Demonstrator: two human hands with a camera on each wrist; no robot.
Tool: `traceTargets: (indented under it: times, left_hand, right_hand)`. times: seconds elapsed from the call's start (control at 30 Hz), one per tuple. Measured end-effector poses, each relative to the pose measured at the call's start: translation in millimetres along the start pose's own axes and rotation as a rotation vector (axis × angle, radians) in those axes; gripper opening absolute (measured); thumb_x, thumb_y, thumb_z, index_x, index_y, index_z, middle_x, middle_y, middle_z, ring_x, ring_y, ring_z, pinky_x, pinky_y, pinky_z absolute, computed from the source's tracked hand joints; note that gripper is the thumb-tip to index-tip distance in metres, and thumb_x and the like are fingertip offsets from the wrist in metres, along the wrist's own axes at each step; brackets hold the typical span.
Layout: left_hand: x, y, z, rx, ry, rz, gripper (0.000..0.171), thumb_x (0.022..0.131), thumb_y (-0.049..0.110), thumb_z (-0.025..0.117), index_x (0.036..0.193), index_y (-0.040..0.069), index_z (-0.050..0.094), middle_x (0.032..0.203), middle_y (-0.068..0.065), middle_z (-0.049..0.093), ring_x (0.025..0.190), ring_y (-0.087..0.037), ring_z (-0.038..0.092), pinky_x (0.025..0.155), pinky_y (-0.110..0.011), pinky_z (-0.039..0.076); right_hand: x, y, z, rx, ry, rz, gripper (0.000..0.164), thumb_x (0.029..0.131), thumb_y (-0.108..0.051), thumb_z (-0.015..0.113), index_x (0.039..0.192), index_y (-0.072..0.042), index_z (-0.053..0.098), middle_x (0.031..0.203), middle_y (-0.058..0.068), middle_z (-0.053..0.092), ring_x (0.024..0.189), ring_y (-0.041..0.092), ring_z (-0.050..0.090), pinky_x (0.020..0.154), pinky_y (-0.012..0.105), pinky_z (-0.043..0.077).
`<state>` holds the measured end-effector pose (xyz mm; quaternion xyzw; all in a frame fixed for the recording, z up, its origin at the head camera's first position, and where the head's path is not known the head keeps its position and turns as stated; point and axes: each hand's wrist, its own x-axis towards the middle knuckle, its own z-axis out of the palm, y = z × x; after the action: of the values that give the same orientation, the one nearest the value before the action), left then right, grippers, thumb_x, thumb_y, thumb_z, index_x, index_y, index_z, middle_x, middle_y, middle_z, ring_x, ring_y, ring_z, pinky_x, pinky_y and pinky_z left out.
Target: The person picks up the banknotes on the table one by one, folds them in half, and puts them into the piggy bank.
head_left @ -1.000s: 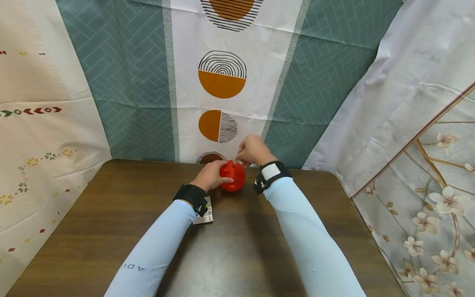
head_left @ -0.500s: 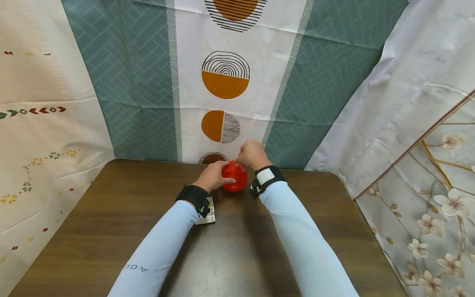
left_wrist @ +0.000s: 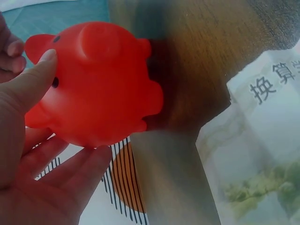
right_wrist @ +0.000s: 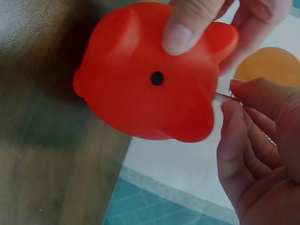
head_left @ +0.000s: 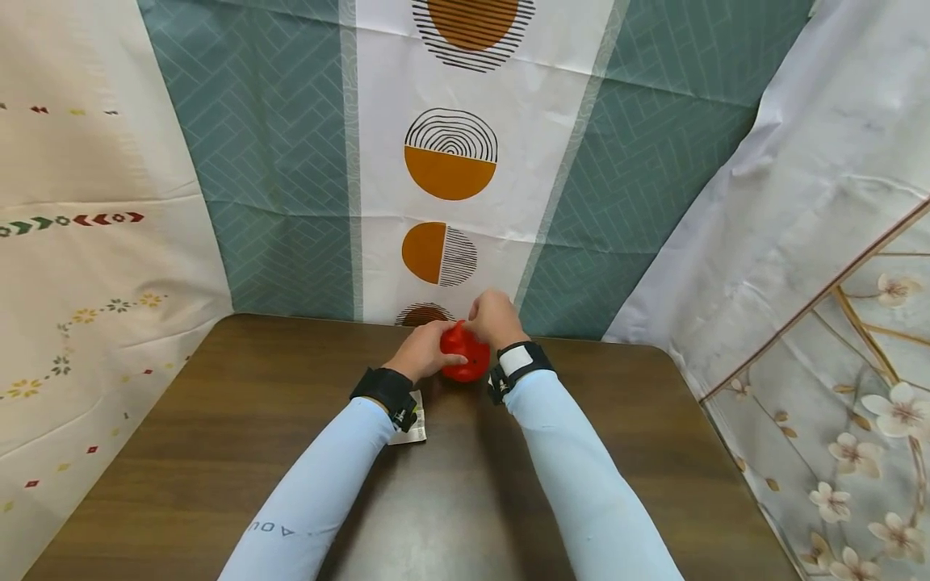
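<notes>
A red piggy bank [head_left: 465, 363] with black dot eyes is near the back edge of the table, its snout and feet plain in the left wrist view. My left hand [head_left: 421, 352] grips it from the left, thumb over the face by an eye [left_wrist: 55, 82] and fingers around the far side. My right hand [head_left: 496, 319] is at the top of the pig, behind the ears. Between its thumb and fingertips it pinches a thin coin [right_wrist: 226, 96], seen edge-on right at the pig's back. The slot is hidden.
A printed paper slip [head_left: 411, 428] lies on the brown wooden table [head_left: 291, 363] below my left wrist, partly covered by it. Patterned cloth [head_left: 276, 242] hangs just behind the table's back edge, with more cloth at both sides.
My right hand has come down and slightly left, onto the top of the piggy bank. The left hand keeps its grip. The whole view has shifted a little.
</notes>
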<state>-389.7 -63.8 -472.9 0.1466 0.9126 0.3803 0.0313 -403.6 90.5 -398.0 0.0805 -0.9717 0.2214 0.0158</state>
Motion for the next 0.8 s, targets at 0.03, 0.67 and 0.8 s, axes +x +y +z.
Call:
traceTargets:
  times: [0.03,0.67,0.8]
  left_hand:
    - [-0.9,-0.1,0.6,-0.002,0.001,0.0,0.075,0.085,0.031,0.084,0.149,0.011,0.052,0.14,-0.012,0.063,0.121,-0.032,0.063,0.105,-0.047,0.054]
    - [0.4,-0.4,-0.9,0.094,0.02,0.07,0.071,0.088,0.033,0.082,0.147,0.006,0.054,0.142,-0.015,0.061,0.125,-0.033,0.061,0.11,-0.048,0.05]
    - [1.0,-2.7,1.9,0.105,0.019,0.076,0.07,0.088,0.033,0.081,0.146,0.006,0.054,0.142,-0.015,0.061,0.124,-0.034,0.061,0.11,-0.048,0.05]
  right_hand:
    - [-0.5,1.5,2.3,-0.009,0.011,-0.008,0.018,0.09,-0.016,0.079,0.076,-0.005,0.075,0.074,0.008,0.071,0.069,0.02,0.064,0.063,0.03,0.06]
    - [-19.8,38.3,50.8,-0.346,0.26,-0.412,0.029,0.103,-0.028,0.058,0.106,-0.007,0.078,0.097,0.013,0.061,0.089,0.028,0.059,0.082,0.039,0.059]
    - [-29.6,45.2,55.9,-0.433,0.272,-0.437,0.033,0.106,-0.031,0.053,0.124,-0.01,0.07,0.108,0.012,0.059,0.096,0.03,0.059,0.084,0.041,0.059]
